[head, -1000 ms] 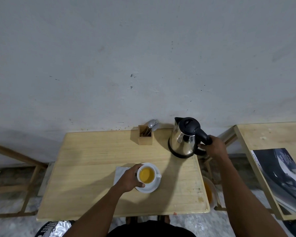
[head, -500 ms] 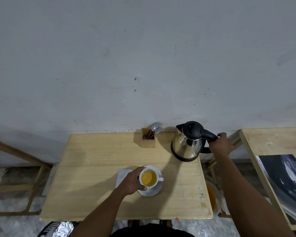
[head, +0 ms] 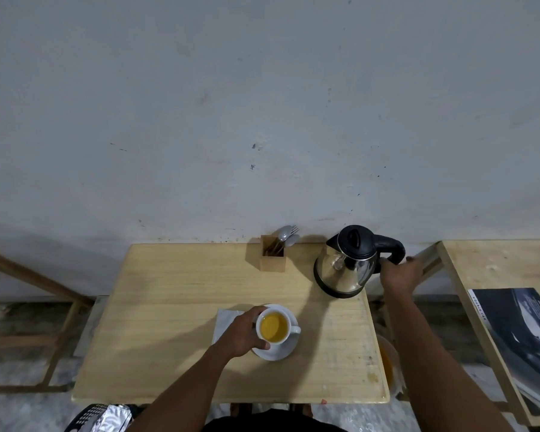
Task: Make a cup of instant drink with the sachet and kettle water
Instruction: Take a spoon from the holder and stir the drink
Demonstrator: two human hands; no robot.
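Steel kettle (head: 345, 269) stands just left of the right grip (head: 398, 272), whose open fingers rest beside its handle. The left grip (head: 242, 333) clasps the cup (head: 275, 328) on the desk (head: 175, 307).

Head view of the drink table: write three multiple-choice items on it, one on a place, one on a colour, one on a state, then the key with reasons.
1. Where does the kettle stand?
A. the table's far right corner, by the wall
B. the near left corner
C. on the saucer

2. What colour is the drink in the cup?
A. black
B. yellow-orange
C. green

3. What is the left hand doing?
A. lying flat on the table
B. lifting a spoon
C. gripping the cup's side

Key:
1 A, the kettle sits by the wall, right of the wooden cutlery holder.
2 B, the liquid shows yellow-orange against the white cup.
3 C, its fingers wrap the cup on the saucer; the right hand is at the kettle handle.
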